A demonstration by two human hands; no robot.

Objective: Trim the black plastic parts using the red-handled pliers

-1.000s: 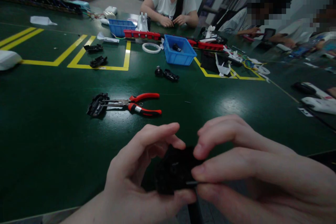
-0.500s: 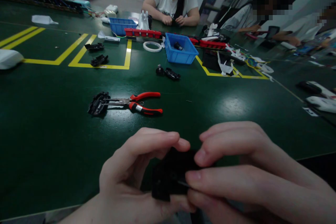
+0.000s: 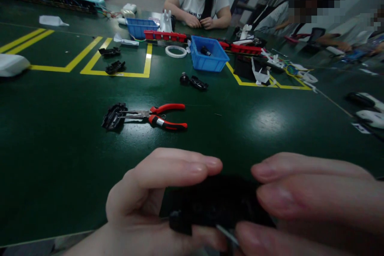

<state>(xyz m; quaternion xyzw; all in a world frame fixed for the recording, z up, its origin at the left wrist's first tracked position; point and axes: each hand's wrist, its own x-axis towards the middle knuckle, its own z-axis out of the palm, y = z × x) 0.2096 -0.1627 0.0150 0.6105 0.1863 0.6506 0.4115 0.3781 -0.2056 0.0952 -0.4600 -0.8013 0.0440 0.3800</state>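
Observation:
Close in front of me, my left hand (image 3: 162, 196) grips a dark black plastic part (image 3: 219, 204), fingers over its top edge and thumb below. My right hand (image 3: 303, 204) is at the part's right side, with the upper fingers against or close to it. A thin metal pin (image 3: 226, 233) juts from beside my right thumb to the lower edge of the part. Whether its tip sits in the part I cannot tell. Further forward lie red-handled long-nose pliers (image 3: 162, 117), their jaws resting on another black plastic part (image 3: 114, 117).
Black pieces (image 3: 196, 83) lie mid-table, near a blue bin (image 3: 208, 58) and a white ring (image 3: 176, 51). A thin pin (image 3: 218, 114) rests right of the pliers. Yellow tape (image 3: 120, 74) marks the green table. A person (image 3: 198, 4) sits opposite; others sit at right.
The black part has tilted and come nearer in my left hand. My right fingers have spread and shifted right, and the pin now slants downward. The pliers stay put.

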